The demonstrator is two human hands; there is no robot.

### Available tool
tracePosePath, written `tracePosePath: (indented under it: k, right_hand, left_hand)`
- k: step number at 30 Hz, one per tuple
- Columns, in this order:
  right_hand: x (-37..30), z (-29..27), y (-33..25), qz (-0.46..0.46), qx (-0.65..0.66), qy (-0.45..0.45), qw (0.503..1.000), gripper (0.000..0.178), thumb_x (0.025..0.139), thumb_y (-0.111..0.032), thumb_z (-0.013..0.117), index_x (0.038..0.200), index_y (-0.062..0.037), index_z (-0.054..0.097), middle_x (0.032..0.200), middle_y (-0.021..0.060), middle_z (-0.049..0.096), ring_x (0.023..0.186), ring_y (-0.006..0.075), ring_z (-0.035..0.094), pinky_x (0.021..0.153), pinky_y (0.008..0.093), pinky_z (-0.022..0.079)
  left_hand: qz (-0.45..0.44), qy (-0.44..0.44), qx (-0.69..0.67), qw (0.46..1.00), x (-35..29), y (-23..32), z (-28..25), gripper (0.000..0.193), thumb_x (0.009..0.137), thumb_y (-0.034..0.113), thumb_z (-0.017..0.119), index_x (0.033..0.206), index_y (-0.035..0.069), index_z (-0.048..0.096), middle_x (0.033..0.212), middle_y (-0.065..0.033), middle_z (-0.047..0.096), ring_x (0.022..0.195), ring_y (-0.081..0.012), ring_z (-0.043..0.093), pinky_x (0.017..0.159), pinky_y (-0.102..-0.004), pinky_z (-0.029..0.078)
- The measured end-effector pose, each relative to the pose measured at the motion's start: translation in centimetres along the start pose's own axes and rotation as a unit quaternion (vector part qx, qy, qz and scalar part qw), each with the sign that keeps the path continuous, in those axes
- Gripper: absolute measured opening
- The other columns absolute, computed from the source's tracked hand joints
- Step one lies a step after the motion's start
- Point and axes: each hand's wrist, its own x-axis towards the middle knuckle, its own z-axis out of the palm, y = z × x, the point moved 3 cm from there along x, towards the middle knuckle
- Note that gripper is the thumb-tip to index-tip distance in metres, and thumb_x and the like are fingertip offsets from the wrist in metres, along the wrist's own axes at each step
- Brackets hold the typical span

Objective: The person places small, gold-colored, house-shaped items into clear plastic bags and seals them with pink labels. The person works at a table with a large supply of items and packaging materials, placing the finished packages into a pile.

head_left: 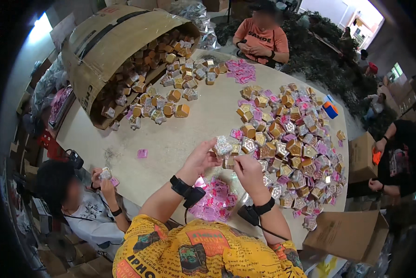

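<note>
Above the near part of the table, my left hand (199,160) grips a small container with a white, sparkly face (223,146), its fingers curled at the left side. Close beside it, my right hand (249,172) is closed in a pinch at the container's lower right; what lies between its fingertips is too small to make out. Below my wrists spreads a pile of small pink packets (213,200). Right of my right hand is a large heap of gold and silver star-shaped containers (294,147), mixed with pink packets.
A tipped cardboard box (103,60) spills containers onto the table (166,139) at the far left. Another pink packet pile (241,71) lies by a person in orange (263,39). A person at left (89,208) holds a container. An open carton (345,234) stands at right.
</note>
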Motion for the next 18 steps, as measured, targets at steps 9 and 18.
tracePosePath:
  k: [9, 18]
  right_hand:
    - [-1.7, -1.6, -3.1, -0.046, -0.050, 0.019, 0.997, 0.006, 0.077, -0.006, 0.059, 0.079, -0.0016, 0.055, 0.071, 0.0142, 0.055, 0.064, 0.0315, 0.056, 0.057, 0.0393, 0.046]
    - [-2.6, -1.9, -4.3, -0.065, -0.088, 0.016, 0.994, 0.010, 0.077, -0.007, 0.059, 0.074, -0.0018, 0.052, 0.068, 0.0134, 0.052, 0.063, 0.0312, 0.055, 0.056, 0.0394, 0.046]
  left_hand:
    - [0.032, -0.001, 0.011, 0.999, -2.8, -2.1, 1.4, 0.039, 0.085, 0.040, 0.060, 0.100, 0.010, 0.040, 0.087, -0.0093, 0.055, 0.069, -0.0189, 0.059, 0.059, -0.0319, 0.053]
    - [0.065, 0.000, 0.031, 0.997, -4.6, -2.5, 2.0, 0.044, 0.083, 0.041, 0.061, 0.104, 0.009, 0.040, 0.089, -0.0105, 0.056, 0.069, -0.0193, 0.060, 0.058, -0.0316, 0.053]
